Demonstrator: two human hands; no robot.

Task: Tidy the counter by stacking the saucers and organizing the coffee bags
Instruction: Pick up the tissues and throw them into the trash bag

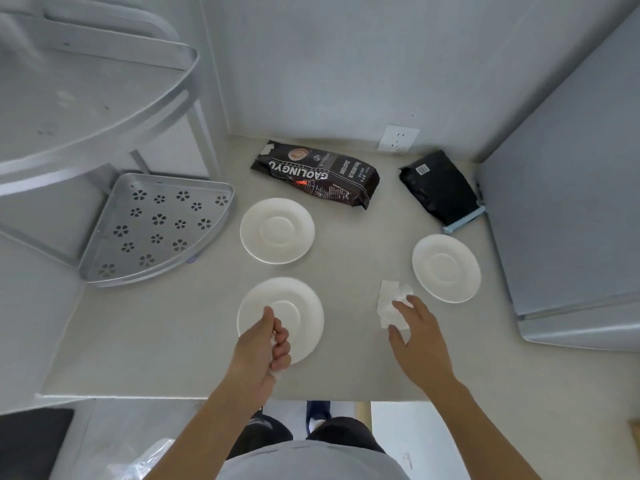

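Counter (194, 341) is the landmark, everything placed rel. to it. Biggest on it: perforated corner shelf tray (156, 230), left edge, under the rack leg, prob. parked there out of the way.

Coffee bags next. Printed brown bag (317, 178) lies flat at the back centre, near the wall; plain black bag (438, 188) lies flat at back right, clipped shut w/ a pale blue clip (464, 220), its end by the grey appliance. Bags well apart, not yet grouped.

Saucers: 3, all single, none stacked. One mid-counter (277, 230) just in front of the brown bag; one right side (446, 268) in front of the black bag; one front centre (280, 317), nearest the counter's front edge.

Crumpled tissue (393, 306) sits front right, betw. front and right saucers.

Left hand (268, 344) curled into a loose fist over the front saucer's near rim, clutching a small white wad (277, 370), looks like tissue, prob. picked up as litter first. Right hand (415, 327) spread, fingertips touching the tissue, not yet closed on it. My read: clearing scraps before stacking starts.
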